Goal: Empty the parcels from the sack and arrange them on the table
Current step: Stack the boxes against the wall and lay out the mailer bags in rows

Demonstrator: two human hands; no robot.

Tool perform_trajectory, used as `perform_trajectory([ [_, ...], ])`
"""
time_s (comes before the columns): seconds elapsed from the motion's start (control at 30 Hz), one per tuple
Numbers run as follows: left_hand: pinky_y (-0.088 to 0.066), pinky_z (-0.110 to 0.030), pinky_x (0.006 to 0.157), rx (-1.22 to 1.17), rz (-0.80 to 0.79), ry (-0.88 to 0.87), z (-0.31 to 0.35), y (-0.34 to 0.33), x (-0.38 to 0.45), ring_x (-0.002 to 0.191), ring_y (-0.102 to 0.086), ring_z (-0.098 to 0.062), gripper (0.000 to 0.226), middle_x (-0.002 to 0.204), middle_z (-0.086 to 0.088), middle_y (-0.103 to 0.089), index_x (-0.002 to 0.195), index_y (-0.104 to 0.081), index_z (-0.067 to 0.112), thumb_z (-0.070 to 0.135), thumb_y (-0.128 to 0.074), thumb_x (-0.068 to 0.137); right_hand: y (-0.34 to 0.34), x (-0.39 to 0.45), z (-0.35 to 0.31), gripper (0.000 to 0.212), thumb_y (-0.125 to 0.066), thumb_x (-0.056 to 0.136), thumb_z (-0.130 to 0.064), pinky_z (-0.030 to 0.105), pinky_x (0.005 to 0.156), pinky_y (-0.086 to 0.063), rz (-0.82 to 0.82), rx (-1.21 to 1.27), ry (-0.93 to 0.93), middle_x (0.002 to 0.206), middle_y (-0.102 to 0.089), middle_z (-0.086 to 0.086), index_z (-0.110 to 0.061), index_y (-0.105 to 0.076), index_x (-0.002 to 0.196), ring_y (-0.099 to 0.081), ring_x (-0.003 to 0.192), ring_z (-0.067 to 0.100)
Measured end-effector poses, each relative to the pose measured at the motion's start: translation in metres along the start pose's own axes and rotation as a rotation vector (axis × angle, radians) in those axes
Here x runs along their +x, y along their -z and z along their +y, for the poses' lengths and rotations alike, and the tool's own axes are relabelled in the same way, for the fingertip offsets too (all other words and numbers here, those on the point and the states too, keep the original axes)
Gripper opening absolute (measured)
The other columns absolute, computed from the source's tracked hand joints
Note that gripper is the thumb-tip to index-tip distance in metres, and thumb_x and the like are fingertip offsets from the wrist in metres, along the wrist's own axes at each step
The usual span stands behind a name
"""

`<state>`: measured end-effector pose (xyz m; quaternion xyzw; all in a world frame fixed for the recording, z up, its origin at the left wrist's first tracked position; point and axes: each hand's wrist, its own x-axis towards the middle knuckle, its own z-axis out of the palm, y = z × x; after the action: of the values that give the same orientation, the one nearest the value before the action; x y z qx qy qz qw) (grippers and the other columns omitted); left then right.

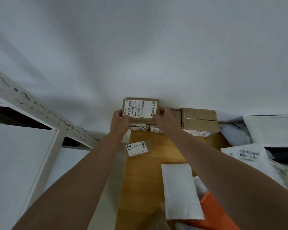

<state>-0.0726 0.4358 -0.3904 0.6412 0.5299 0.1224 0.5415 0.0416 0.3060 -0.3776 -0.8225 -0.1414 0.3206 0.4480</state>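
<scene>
A small brown cardboard parcel (140,107) with a white barcode label sits on top of other small parcels (138,126) at the far edge of the wooden table (145,176), against the white wall. My left hand (119,121) grips its left end and my right hand (165,120) grips its right end. A bigger taped brown box (199,120) stands just to the right. A small clear packet with a label (137,148) lies on the table's left side. A white padded envelope (179,190) lies nearer to me. No sack is plainly visible.
White and grey mailer bags (249,155) pile up at the right, with an orange item (214,213) at the bottom right. A white perforated shelf post (45,112) and a white panel (20,160) stand to the left of the table.
</scene>
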Motion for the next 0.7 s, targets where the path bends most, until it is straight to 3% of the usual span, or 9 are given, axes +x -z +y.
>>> perform_trajectory([
  [0.2,-0.049,-0.021,0.068,-0.054,0.103,-0.129,0.002,-0.002,0.001,0.094,-0.059,-0.009,0.033,0.113,0.007,-0.059,0.125,-0.051,0.017,0.014,-0.055,0.092,0.004,-0.004,0.004,0.042,-0.059,0.096,-0.014,0.009,0.061,-0.045,0.058,-0.022,0.076,0.123,-0.058,-0.002,-0.012,-0.042,0.134,-0.056,0.104,0.011],
  [0.3,-0.055,-0.032,0.078,0.026,0.053,-0.107,-0.001,-0.004,0.003,0.098,-0.062,-0.014,0.036,0.117,0.004,-0.061,0.129,-0.051,0.019,0.02,-0.053,0.093,0.004,-0.003,0.01,0.047,-0.059,0.095,-0.014,0.013,0.075,-0.043,0.056,-0.055,0.076,0.132,-0.058,0.001,-0.012,-0.041,0.139,-0.056,0.115,0.015],
  [0.37,-0.056,-0.036,0.083,0.098,0.024,-0.078,-0.003,-0.005,0.005,0.102,-0.062,-0.017,0.038,0.12,0.002,-0.064,0.132,-0.053,0.021,0.023,-0.05,0.094,0.001,-0.002,0.01,0.046,-0.057,0.096,-0.017,0.018,0.076,-0.043,0.048,-0.092,0.07,0.134,-0.059,0.001,-0.015,-0.043,0.14,-0.056,0.115,0.016],
  [0.5,-0.047,-0.021,0.064,0.131,0.003,-0.113,-0.003,-0.005,0.008,0.096,-0.06,-0.015,0.036,0.114,0.006,-0.064,0.13,-0.056,0.022,0.02,-0.045,0.096,-0.002,0.0,0.003,0.041,-0.052,0.099,-0.022,0.025,0.084,-0.042,0.031,-0.122,0.09,0.133,-0.059,0.0,-0.018,-0.046,0.14,-0.055,0.116,0.018],
  [0.57,-0.047,-0.021,0.064,0.125,-0.031,-0.101,-0.002,-0.005,0.01,0.095,-0.06,-0.014,0.034,0.112,0.008,-0.062,0.128,-0.056,0.025,0.021,-0.043,0.096,-0.003,0.001,0.005,0.04,-0.052,0.099,-0.023,0.024,0.083,-0.041,0.026,-0.12,0.088,0.131,-0.06,0.0,-0.018,-0.047,0.138,-0.055,0.111,0.015],
  [0.7,-0.054,-0.037,0.085,0.074,-0.071,-0.007,-0.006,-0.01,0.014,0.101,-0.061,-0.02,0.037,0.122,-0.002,-0.062,0.131,-0.047,0.022,0.03,-0.044,0.095,-0.006,0.003,0.01,0.036,-0.054,0.098,-0.029,0.017,0.066,-0.039,0.064,-0.103,0.095,0.12,-0.063,-0.003,-0.017,-0.051,0.132,-0.056,0.101,0.013],
])
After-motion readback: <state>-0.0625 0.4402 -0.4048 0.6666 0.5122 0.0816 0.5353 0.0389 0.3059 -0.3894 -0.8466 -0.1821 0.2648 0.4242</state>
